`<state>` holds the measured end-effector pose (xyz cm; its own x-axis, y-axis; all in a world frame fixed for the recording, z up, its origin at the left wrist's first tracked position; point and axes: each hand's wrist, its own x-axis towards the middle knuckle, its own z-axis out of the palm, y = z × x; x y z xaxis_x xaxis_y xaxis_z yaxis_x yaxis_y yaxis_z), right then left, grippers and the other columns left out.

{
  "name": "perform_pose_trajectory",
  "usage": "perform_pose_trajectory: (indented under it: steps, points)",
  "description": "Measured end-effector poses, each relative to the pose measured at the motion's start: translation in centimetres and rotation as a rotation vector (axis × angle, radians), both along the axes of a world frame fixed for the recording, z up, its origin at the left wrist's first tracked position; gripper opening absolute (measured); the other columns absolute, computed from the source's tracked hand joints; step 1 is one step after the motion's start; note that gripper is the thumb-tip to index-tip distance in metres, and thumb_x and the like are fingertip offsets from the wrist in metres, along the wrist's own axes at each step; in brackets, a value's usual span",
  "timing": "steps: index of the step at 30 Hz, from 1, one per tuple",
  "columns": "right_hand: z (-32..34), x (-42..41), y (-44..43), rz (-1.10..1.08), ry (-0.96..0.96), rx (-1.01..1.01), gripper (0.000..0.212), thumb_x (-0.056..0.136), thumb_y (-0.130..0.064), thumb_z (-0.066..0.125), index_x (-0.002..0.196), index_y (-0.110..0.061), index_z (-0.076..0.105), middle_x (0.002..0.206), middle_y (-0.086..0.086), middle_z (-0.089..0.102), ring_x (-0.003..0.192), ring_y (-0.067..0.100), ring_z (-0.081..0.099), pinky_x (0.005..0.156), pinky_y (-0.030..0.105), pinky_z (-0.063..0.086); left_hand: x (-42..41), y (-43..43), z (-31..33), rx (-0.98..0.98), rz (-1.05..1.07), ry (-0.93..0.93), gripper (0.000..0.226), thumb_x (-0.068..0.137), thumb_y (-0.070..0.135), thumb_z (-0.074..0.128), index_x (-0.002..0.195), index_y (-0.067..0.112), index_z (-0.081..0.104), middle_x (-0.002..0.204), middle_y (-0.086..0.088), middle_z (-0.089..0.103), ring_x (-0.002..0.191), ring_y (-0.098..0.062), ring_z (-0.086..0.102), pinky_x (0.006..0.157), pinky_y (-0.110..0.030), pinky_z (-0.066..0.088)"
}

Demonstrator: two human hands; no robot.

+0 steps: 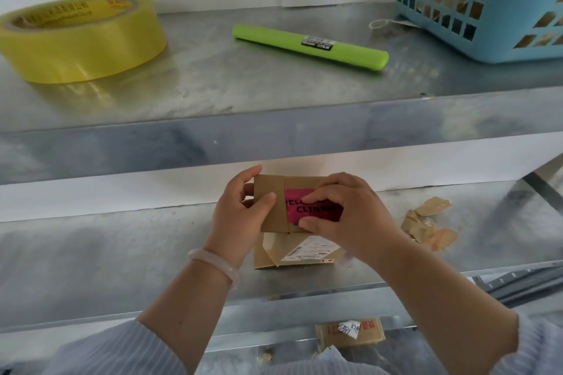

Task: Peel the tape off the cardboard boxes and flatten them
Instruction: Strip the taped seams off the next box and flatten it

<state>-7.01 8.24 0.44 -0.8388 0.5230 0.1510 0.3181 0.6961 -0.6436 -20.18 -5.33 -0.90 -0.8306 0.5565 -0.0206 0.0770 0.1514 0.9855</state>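
Centre frame: the left hand (240,213) clasps a small cardboard box (271,184); the right hand (350,216) pinches its pink sticker (297,195), which could tear if yanked.

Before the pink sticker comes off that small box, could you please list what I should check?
1. Left hand grips the small box: ok.
2. Right hand fingers pinch the pink sticker: ok.
3. Sticker edge lifted: cannot tell, the fingers hide it.
4. Second box lies on the shelf below the hands, untouched: ok.
5. Scraps lie apart to the right, away from both hands: ok.
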Motion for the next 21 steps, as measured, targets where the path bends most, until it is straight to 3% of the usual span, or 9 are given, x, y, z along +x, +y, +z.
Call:
perform_pose_trajectory:
  steps: [4,6,9,11,13,18,21]
  points:
    - [-0.2,-0.9,-0.7,-0.011,0.019,-0.004,0.023,0.076,-0.038,0.077,0.097,-0.04,0.071,0.101,-0.032,0.044,0.102,-0.007,0.033,0.093,0.021,0.039,-0.5,-0.6,-0.3,0.026,-0.05,-0.043,0.052,0.088,0.01,0.066,0.126,0.04,0.044,0.103,0.002,0.061,0.085,-0.006,0.065,0.066,-0.016,0.053]
    - [-0.4,-1.1,-0.9,-0.015,0.026,0.014,0.019,0.078,-0.036,0.076,0.096,-0.04,0.072,0.1,-0.031,0.045,0.101,-0.007,0.031,0.091,0.023,0.042,-0.4,-1.1,-1.1,0.048,-0.045,-0.1,0.052,0.086,0.004,0.066,0.122,0.034,0.042,0.105,-0.006,0.059,0.09,-0.015,0.065,0.07,-0.021,0.055]
    - [-0.5,-1.6,-1.5,-0.003,0.045,0.065,0.011,0.079,-0.034,0.075,0.089,-0.04,0.073,0.098,-0.026,0.053,0.105,-0.001,0.037,0.098,0.024,0.036,-0.2,-1.6,-2.4,0.072,-0.038,-0.18,0.027,0.088,0.002,0.063,0.106,0.019,0.051,0.107,-0.015,0.066,0.098,-0.026,0.066,0.088,-0.043,0.055]
    - [-0.6,-2.1,-1.9,0.003,0.06,0.121,0.008,0.078,-0.037,0.075,0.086,-0.039,0.074,0.096,-0.022,0.057,0.105,0.001,0.04,0.1,0.029,0.035,-0.1,-1.7,-2.7,0.055,-0.077,-0.166,0.015,0.088,0.013,0.064,0.101,0.017,0.06,0.101,-0.008,0.071,0.096,-0.024,0.067,0.091,-0.046,0.053]
    - [-0.7,-2.3,-2.1,-0.011,0.072,0.131,0.01,0.075,-0.042,0.076,0.084,-0.039,0.073,0.095,-0.022,0.058,0.106,0.002,0.041,0.099,0.03,0.035,-0.1,-1.9,-2.7,0.067,-0.094,-0.152,0.016,0.084,0.019,0.064,0.1,0.019,0.063,0.098,-0.003,0.072,0.095,-0.021,0.068,0.09,-0.043,0.054]
    - [-1.0,-2.2,-2.2,-0.032,0.12,0.1,0.013,0.071,-0.043,0.078,0.082,-0.039,0.073,0.092,-0.024,0.057,0.102,-0.001,0.042,0.098,0.031,0.037,-0.8,-1.9,-2.2,0.083,-0.125,-0.168,0.023,0.09,0.006,0.061,0.107,0.021,0.058,0.106,0.0,0.069,0.103,-0.019,0.065,0.087,-0.031,0.053]
    - [-1.0,-2.1,-2.1,-0.038,0.133,0.096,0.013,0.071,-0.041,0.079,0.084,-0.039,0.074,0.092,-0.024,0.058,0.102,0.001,0.044,0.097,0.031,0.039,-1.2,-2.4,-2.2,-0.01,-0.068,0.146,0.042,0.085,0.014,0.069,0.117,0.034,0.05,0.118,0.01,0.055,0.108,-0.013,0.058,0.085,-0.018,0.049]
